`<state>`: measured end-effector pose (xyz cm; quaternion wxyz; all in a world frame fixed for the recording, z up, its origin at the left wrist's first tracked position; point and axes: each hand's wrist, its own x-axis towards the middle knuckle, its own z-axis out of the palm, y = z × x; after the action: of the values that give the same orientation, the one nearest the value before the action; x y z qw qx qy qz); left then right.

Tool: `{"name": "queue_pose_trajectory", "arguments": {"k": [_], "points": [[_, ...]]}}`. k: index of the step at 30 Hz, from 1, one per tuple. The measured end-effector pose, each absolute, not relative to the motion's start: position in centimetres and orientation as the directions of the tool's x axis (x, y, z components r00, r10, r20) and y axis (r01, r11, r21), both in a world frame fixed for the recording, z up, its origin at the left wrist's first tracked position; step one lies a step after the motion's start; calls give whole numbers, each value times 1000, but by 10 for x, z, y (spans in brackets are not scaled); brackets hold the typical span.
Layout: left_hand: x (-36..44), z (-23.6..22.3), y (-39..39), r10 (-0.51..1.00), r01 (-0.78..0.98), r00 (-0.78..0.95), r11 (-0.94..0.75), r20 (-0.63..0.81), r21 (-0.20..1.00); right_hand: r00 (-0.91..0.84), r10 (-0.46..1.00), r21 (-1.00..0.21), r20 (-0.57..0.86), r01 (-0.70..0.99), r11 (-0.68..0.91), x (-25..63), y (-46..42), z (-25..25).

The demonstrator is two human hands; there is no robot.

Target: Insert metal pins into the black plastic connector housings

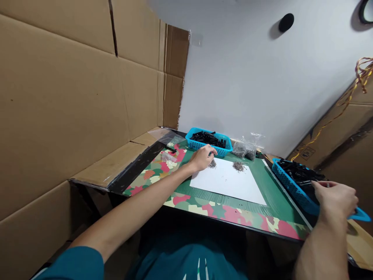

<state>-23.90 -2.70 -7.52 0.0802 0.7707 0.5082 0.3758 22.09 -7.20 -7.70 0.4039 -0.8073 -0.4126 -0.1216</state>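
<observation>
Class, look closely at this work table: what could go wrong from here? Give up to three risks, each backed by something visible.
The left hand is close beside a pile of tiny pieces on the white paper; a brush might scatter them.

A few stray bits lie away from the pile and could get lost.

The right hand is at the blue basket heaped with black parts; some might spill over its rim.

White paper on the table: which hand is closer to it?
The left. The left hand is at the far left corner of the white paper; the right hand is off beyond its right side, at the right blue basket.
</observation>
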Motion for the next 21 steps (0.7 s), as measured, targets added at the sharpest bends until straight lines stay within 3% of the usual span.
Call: {"name": "queue_pose_trajectory", "arguments": {"k": [2,5,7,11,15,17,21], "points": [[-247,-64,-9,861,790,88,-367,501,491,719,455,-626,525,689,-365,198,-79,-66],[-260,-44,20,865,874,-80,-178,496,452,606,530,-602,593,771,-208,153,-79,-50],[-268,-31,39,871,908,-145,-72,470,414,549,579,-547,603,813,-201,118,-73,-46],[-276,-15,69,930,972,-114,32,350,231,93,845,-338,526,935,108,46,-59,-49],[-279,-9,93,981,983,-100,71,165,170,-352,876,-262,330,858,443,-4,-42,-48],[-280,-9,101,979,977,-141,114,150,178,-516,828,-303,218,771,560,-12,-28,-46],[-278,-8,105,983,980,-117,91,138,178,-624,778,-511,77,645,568,-8,-3,-51]]}}
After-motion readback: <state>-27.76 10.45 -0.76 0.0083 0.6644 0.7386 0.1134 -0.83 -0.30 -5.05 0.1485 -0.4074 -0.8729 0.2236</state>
